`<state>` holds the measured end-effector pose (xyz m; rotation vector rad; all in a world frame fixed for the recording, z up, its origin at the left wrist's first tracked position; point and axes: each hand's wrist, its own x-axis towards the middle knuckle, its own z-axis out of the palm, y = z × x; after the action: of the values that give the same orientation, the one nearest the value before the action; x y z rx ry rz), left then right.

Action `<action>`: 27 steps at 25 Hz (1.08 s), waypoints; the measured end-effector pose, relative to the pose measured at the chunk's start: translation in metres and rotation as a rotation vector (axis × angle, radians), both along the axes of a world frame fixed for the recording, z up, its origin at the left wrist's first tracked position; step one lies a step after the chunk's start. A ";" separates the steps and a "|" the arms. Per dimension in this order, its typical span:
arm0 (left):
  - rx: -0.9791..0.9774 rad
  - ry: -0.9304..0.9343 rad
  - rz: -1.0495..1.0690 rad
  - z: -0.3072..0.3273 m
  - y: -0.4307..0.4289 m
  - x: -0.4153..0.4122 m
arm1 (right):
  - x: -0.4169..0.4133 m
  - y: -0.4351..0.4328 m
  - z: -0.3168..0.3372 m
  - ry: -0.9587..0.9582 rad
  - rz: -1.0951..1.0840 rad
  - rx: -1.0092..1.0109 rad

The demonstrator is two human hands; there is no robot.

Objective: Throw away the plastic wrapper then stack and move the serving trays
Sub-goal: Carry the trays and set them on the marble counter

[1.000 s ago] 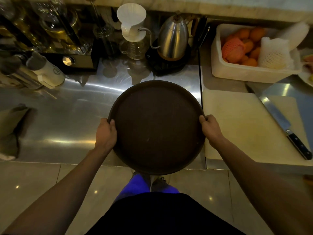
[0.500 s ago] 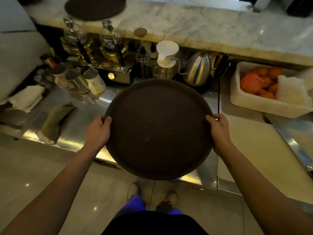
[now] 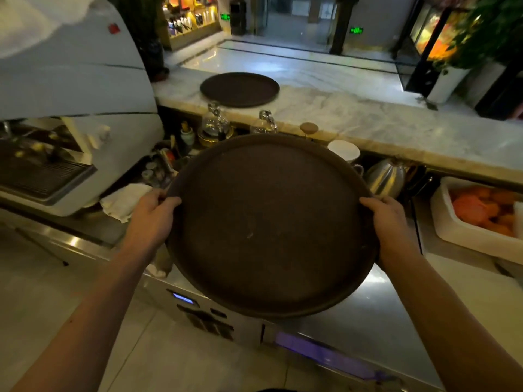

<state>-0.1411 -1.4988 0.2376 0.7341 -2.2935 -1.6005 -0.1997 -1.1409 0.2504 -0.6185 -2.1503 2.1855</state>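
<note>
Head view: nearest, the left hand and right hand each clamp the rim of a round dark-brown tray, thumbs on top, fingers curled beneath, holding it level in the air above the steel counter. The tray is bare, its matte face lightly scuffed, its raised lip unbroken all round. Its near edge overhangs the counter front, over a small blue-lit display whose characters are too blurred to read. Just left of the tray lies a white cloth; to its right a kettle and, farther right, a white tub of orange fruit. Beyond the tray runs a marble bar top, mostly open surface, where a second tray lies flat near the left end. Farther back, green signs glow, unreadable.
</note>
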 end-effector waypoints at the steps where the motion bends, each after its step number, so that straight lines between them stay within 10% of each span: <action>1: 0.002 0.015 0.001 0.012 -0.015 0.002 | -0.001 -0.014 0.009 0.001 -0.001 0.009; 27: -0.083 0.107 0.043 0.161 -0.110 -0.162 | -0.177 -0.119 0.152 0.181 0.070 -0.043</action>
<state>-0.3027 -1.6091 0.3989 0.6571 -2.2376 -1.4793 -0.3762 -1.2604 0.4019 -0.3359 -2.0690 2.2308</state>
